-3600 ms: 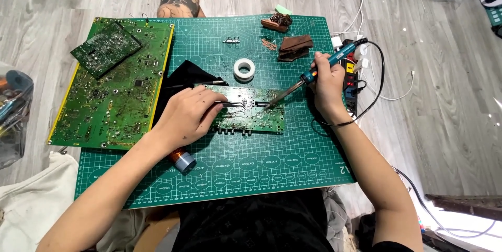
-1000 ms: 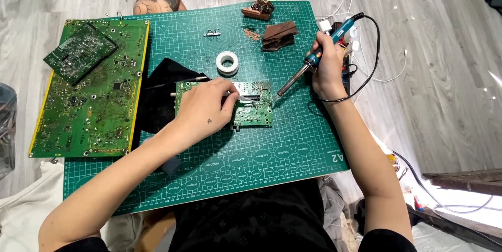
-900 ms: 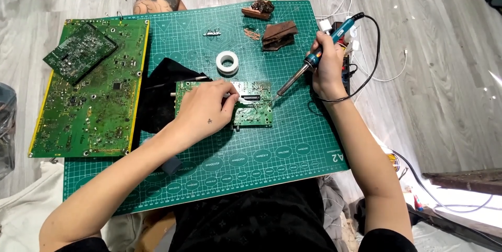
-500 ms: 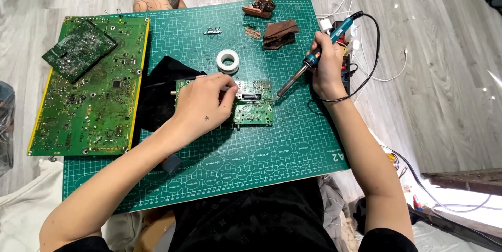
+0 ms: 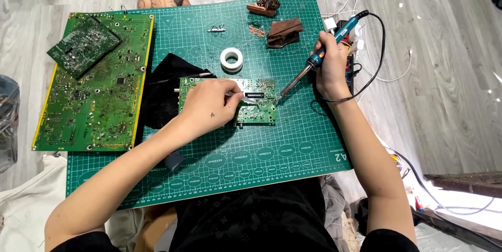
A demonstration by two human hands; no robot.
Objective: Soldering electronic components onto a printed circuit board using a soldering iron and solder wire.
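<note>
Right now the left hand (image 5: 212, 106) is pressing palm-down on a small green circuit board (image 5: 256, 106) lying near the middle of the green cutting mat (image 5: 272, 158), fingers curled loosely over it (whether they are pinching anything is hard to tell). The right hand (image 5: 330, 66) is gripping a blue-handled soldering iron (image 5: 314, 63) firmly, its tip slanting down to the board's right edge. A white tape roll (image 5: 231, 59) is sitting just above the board, a black cloth (image 5: 166, 90) is lying to its left, and a large green circuit board (image 5: 91, 100) is resting partly off the mat.
</note>
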